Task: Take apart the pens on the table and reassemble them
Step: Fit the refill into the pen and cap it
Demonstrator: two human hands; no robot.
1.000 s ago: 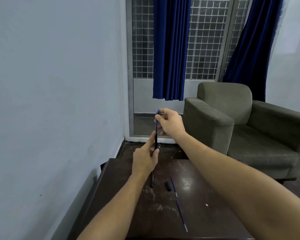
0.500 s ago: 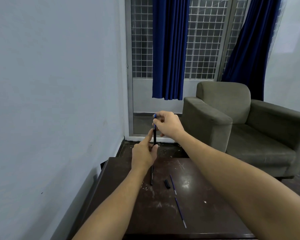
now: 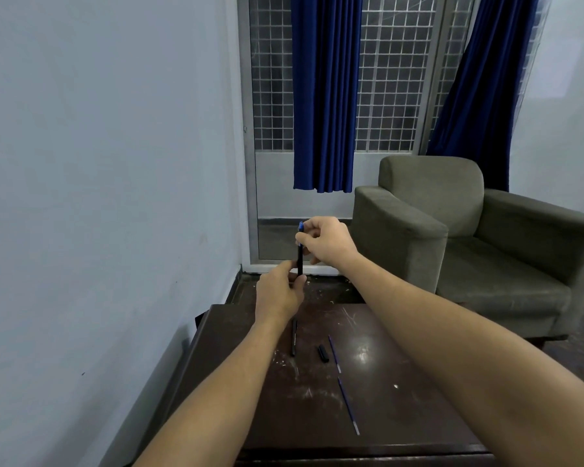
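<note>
1. Held upright above the far edge of the table [image 3: 418, 416]: a black pen [image 3: 299, 261], long axis near vertical, blue tip at the top
2. Left hand [image 3: 279, 293] pinching the lower end of the pen between thumb and fingers, from below
3. Right hand [image 3: 327, 242] closed around the upper end with its blue tip, just above and to the right of the left hand, fingers curled and pinching
4. Both hands on one line along the pen, so the next move likely goes straight along that axis: a push down or a twist to seat the top part; cannot tell which
5. Lying loose on the table, nearer than the hands: a second black pen body [image 3: 294, 337], a short black cap [image 3: 323, 353], and two thin blue refills [image 3: 334, 353] [image 3: 348, 406], all roughly lengthwise away from the person, apart from each other
6. No containers in view; parts lie on bare wood
</note>
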